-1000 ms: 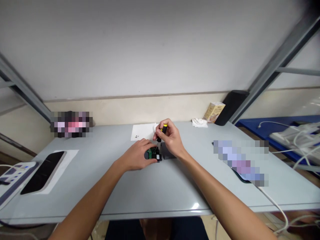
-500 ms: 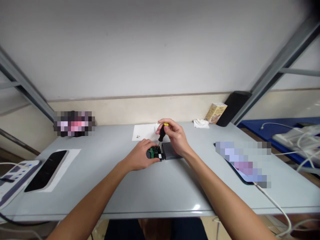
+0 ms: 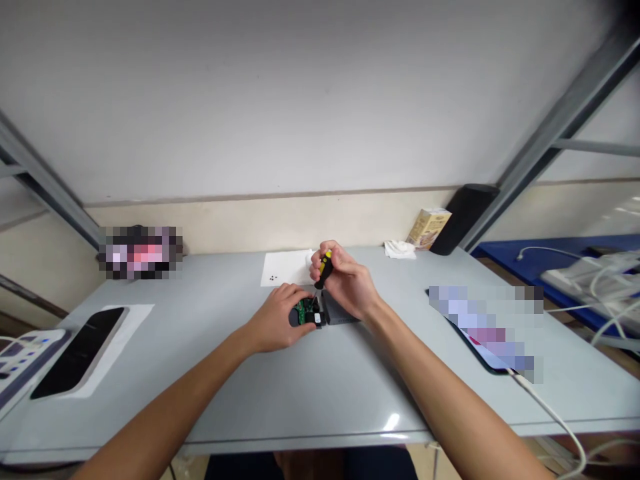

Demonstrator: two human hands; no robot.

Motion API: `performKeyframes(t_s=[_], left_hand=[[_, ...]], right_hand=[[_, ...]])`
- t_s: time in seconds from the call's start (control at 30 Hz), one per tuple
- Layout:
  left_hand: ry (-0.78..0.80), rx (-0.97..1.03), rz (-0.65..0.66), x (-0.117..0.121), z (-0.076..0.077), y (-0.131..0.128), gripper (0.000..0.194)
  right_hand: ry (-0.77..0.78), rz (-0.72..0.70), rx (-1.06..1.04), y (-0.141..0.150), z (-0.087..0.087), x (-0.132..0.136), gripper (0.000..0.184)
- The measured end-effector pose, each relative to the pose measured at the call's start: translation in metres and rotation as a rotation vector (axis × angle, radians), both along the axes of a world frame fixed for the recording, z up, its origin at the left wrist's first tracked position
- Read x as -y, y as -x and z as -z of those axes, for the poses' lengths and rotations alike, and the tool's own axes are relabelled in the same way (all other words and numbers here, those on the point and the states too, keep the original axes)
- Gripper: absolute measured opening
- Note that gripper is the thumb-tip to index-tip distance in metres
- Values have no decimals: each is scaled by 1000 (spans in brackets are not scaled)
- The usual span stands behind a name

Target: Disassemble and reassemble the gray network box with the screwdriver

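A small black device with a green circuit board point(image 3: 301, 312) lies near the middle of the table, its inside exposed. My left hand point(image 3: 277, 319) grips it from the left, thumb along the near edge and fingers along the far one. In my right hand point(image 3: 347, 277) is a black and yellow screwdriver point(image 3: 325, 268), its handle wrapped by the fingers. The shaft slants down to the left and its tip reaches into the device; what it touches is too small to tell. A dark grey flat case point(image 3: 340, 311) lies just right of the device, partly under my right hand.
Behind the device, several tiny dark pieces, likely screws point(image 3: 273, 278), sit on white paper point(image 3: 287, 263). A phone point(image 3: 83, 350) and a power strip point(image 3: 30, 360) are left. A crumpled tissue point(image 3: 400, 249), a yellow box point(image 3: 429, 228), a black cylinder point(image 3: 464, 219) and a cabled tablet point(image 3: 470, 333) are right.
My right hand has turned on the screwdriver handle, showing more of its yellow side, and the fingers wrap it more closely. The left hand still grips the device. The view has shifted slightly.
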State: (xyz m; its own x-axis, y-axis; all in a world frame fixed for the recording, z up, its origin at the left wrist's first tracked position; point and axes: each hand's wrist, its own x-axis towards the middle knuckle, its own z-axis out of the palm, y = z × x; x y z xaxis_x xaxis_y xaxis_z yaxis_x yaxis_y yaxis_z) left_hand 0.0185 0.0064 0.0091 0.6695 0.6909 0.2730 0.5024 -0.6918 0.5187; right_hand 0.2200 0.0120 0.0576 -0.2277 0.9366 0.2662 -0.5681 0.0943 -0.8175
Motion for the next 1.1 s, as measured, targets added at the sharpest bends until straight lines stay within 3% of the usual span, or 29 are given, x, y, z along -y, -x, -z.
performKeyframes(t_s=[0.57, 0.83, 1.1], left_hand=[[0, -90, 35, 4, -6, 8, 52], [-31, -64, 14, 4, -3, 7, 25], [-62, -58, 22, 5, -2, 8, 25]], right_hand=[[36, 56, -26, -1, 0, -1, 32], [28, 52, 34, -9, -2, -5, 36], [28, 42, -54, 2, -2, 1, 31]])
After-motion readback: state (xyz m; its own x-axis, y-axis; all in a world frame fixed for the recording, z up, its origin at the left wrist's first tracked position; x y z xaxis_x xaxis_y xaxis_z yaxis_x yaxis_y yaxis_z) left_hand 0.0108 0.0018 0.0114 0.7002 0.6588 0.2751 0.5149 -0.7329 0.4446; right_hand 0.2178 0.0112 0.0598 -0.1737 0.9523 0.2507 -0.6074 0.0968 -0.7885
